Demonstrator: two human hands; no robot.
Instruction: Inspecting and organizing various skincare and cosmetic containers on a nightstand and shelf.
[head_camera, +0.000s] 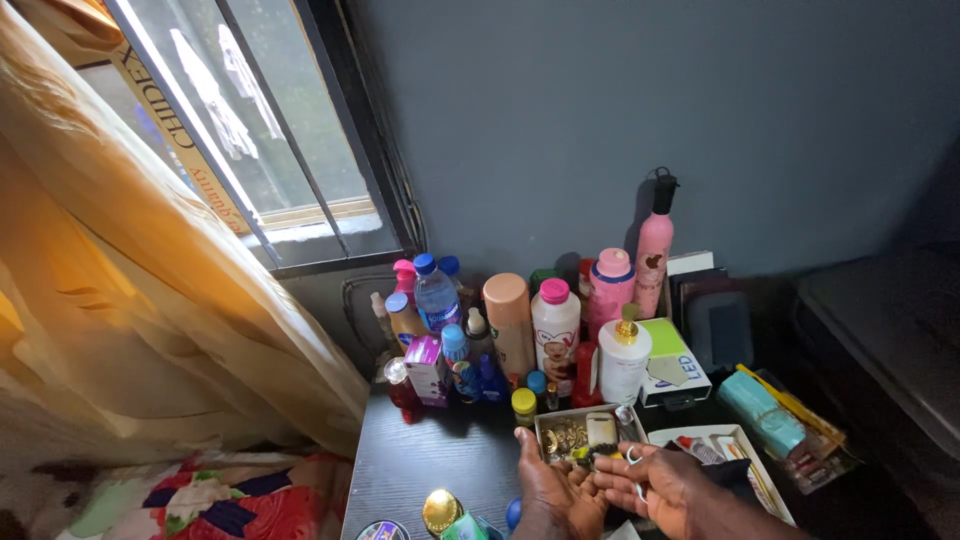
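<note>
My left hand and my right hand meet at the bottom centre over the dark table. Their fingertips rest on the near edge of a small open box holding gold jewellery and small items. A small silver ring-like piece sits by my right fingers. What the fingers pinch between them is too small to tell.
A cluster of bottles stands behind the box: a white pump bottle, a pink-capped white bottle, a tall pink bottle, a water bottle. A white tray lies right. An orange curtain and a window fill the left.
</note>
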